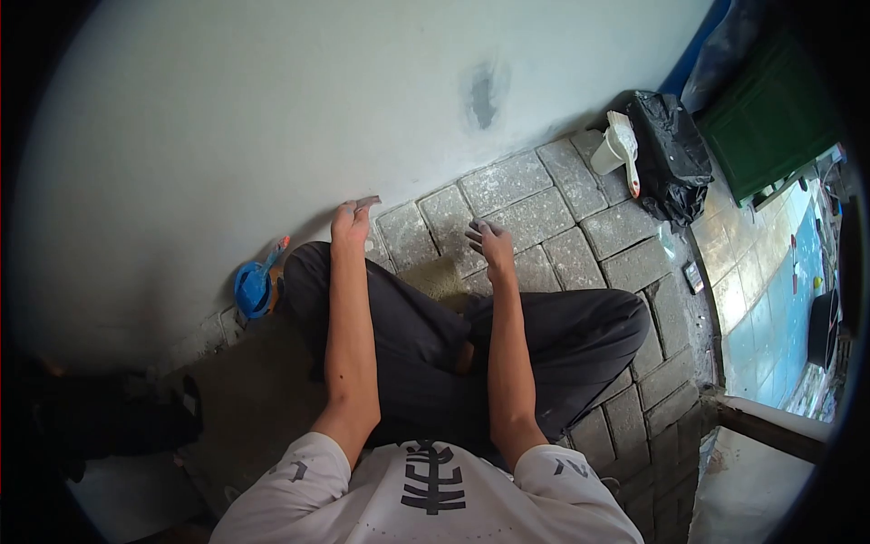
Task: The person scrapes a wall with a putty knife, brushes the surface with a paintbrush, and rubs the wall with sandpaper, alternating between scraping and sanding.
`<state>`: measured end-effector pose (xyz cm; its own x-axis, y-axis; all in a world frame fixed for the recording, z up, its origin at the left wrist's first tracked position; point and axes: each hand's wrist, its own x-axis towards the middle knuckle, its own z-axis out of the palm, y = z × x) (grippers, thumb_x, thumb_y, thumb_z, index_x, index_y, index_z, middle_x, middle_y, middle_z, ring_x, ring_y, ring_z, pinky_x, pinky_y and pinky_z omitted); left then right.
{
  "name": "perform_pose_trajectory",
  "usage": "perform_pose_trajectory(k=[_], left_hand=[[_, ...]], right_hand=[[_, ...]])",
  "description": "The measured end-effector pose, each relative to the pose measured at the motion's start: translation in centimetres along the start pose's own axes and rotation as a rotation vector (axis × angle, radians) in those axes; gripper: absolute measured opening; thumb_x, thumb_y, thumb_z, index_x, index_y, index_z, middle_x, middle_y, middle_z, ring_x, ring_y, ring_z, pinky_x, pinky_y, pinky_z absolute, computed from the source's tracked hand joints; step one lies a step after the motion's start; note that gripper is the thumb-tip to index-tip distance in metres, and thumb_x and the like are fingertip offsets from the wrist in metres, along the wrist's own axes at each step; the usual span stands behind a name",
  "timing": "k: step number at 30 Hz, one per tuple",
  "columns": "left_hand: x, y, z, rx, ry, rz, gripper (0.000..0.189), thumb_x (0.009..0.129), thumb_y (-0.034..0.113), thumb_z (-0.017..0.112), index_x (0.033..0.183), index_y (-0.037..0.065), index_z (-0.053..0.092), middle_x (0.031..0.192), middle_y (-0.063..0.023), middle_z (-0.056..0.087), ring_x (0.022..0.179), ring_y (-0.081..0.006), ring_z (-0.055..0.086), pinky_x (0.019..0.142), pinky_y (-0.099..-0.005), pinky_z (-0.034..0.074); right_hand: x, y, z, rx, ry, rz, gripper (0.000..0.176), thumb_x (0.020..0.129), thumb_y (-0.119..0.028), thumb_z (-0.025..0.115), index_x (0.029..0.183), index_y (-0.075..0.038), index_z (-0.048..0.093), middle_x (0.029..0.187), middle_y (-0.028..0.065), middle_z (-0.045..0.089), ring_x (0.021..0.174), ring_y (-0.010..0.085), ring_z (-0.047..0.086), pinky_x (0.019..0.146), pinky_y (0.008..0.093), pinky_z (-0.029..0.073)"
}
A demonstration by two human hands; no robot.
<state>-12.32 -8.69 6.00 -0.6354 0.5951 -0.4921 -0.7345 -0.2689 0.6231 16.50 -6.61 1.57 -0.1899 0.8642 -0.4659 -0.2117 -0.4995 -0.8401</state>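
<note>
Sideways, a strip juts from the left grip.

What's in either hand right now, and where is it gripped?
The left hand seems to hold a thin dark strip, one end jutting free; the exact grip is unclear. The right hand looks empty.

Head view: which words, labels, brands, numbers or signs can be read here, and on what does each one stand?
Shirt, front: large dark letters, perhaps "KE"; the rest is distorted and uncertain.
Sleeves: dark marks, too partial to read.
Small box at right: any print is too small to read.
</note>
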Motion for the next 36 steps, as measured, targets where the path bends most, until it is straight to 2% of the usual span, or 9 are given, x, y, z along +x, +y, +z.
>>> perform_pose_trajectory(k=[10, 12, 14, 17, 20, 22, 26, 30, 36], left_hand=[[-0.2, -0.2, -1.4, 0.187, -0.096, 0.021, 0.027, 0.102, -0.002, 0.029, 0.121, -0.02, 0.036, 0.131, -0.0351, 0.044, 0.117, -0.0481, 0.052, 0.111, -0.0531, 0.041], [4.1, 0.2, -2.3, -0.02, -0.019, -0.106, 0.032, 0.102, -0.001, 0.034, 0.132, -0.014, 0.035, 0.141, -0.0275, 0.04, 0.132, -0.0428, 0.042, 0.113, -0.0526, 0.039], [-1.0, 1.3, 1.4, 0.032, -0.011, -0.091, 0.032, 0.102, -0.001, 0.035, 0.131, -0.016, 0.035, 0.14, -0.031, 0.039, 0.131, -0.0434, 0.042, 0.113, -0.0532, 0.038], [-1.1, 0.8, -0.7, 0.109, -0.106, -0.03, 0.033, 0.1, -0.004, 0.036, 0.131, -0.017, 0.035, 0.138, -0.0316, 0.041, 0.131, -0.0445, 0.043, 0.113, -0.054, 0.039], [1.7, 1.6, -1.0, 0.146, -0.045, -0.043, 0.029, 0.1, -0.004, 0.032, 0.126, -0.014, 0.041, 0.134, -0.0283, 0.045, 0.12, -0.0442, 0.053, 0.106, -0.0521, 0.047], [0.3, 1.6, -0.7, 0.05, -0.256, -0.012, 0.031, 0.1, -0.004, 0.038, 0.129, -0.01, 0.042, 0.136, -0.0242, 0.045, 0.124, -0.0393, 0.051, 0.106, -0.0491, 0.049], [1.9, 1.8, -1.4, 0.089, -0.053, -0.101, 0.031, 0.099, -0.004, 0.043, 0.13, -0.009, 0.04, 0.137, -0.0199, 0.043, 0.13, -0.0339, 0.045, 0.108, -0.0474, 0.047], [-0.9, 1.1, -0.6, 0.087, -0.066, -0.135, 0.032, 0.103, 0.002, 0.043, 0.13, -0.014, 0.038, 0.136, -0.0238, 0.043, 0.13, -0.039, 0.045, 0.116, -0.05, 0.041], [0.1, 0.9, -0.9, -0.016, -0.073, -0.104, 0.025, 0.101, -0.003, 0.04, 0.123, -0.016, 0.04, 0.129, -0.025, 0.047, 0.123, -0.0361, 0.051, 0.112, -0.0489, 0.044]], right_hand=[[0.3, 0.4, -0.4, -0.014, -0.012, -0.055, 0.038, 0.102, -0.02, 0.05, 0.127, 0.007, 0.059, 0.122, 0.0169, 0.067, 0.105, 0.0266, 0.069, 0.086, 0.0353, 0.054], [0.4, 0.2, -0.1, -0.009, -0.015, -0.063, 0.038, 0.102, -0.021, 0.05, 0.126, 0.007, 0.06, 0.121, 0.0162, 0.068, 0.105, 0.0262, 0.069, 0.086, 0.0347, 0.054], [0.2, 0.2, -0.2, -0.017, 0.015, -0.016, 0.037, 0.103, -0.021, 0.05, 0.126, 0.007, 0.06, 0.121, 0.0157, 0.068, 0.104, 0.026, 0.069, 0.085, 0.0346, 0.054], [0.7, 0.8, -0.5, -0.033, 0.006, -0.061, 0.037, 0.103, -0.021, 0.05, 0.125, 0.006, 0.06, 0.12, 0.0154, 0.068, 0.104, 0.0257, 0.069, 0.084, 0.0348, 0.054], [0.6, 0.8, -0.4, -0.051, 0.022, -0.023, 0.037, 0.102, -0.022, 0.051, 0.125, 0.006, 0.061, 0.119, 0.0149, 0.068, 0.103, 0.0256, 0.069, 0.083, 0.0349, 0.054], [0.8, 0.3, -0.4, -0.048, 0.034, -0.014, 0.037, 0.102, -0.022, 0.052, 0.125, 0.006, 0.061, 0.118, 0.0146, 0.068, 0.102, 0.0254, 0.069, 0.083, 0.0349, 0.054], [0.3, 0.3, -0.3, -0.067, 0.006, -0.053, 0.037, 0.102, -0.022, 0.053, 0.126, 0.006, 0.06, 0.118, 0.0143, 0.068, 0.101, 0.0246, 0.069, 0.081, 0.0343, 0.054], [0.5, 0.6, -0.2, -0.065, 0.026, -0.04, 0.038, 0.102, -0.022, 0.053, 0.126, 0.007, 0.06, 0.118, 0.0148, 0.068, 0.1, 0.0242, 0.07, 0.08, 0.0334, 0.053], [0.4, 0.6, -0.3, -0.065, 0.022, -0.044, 0.038, 0.102, -0.021, 0.053, 0.127, 0.007, 0.059, 0.119, 0.0151, 0.068, 0.099, 0.0235, 0.07, 0.078, 0.0326, 0.054]])
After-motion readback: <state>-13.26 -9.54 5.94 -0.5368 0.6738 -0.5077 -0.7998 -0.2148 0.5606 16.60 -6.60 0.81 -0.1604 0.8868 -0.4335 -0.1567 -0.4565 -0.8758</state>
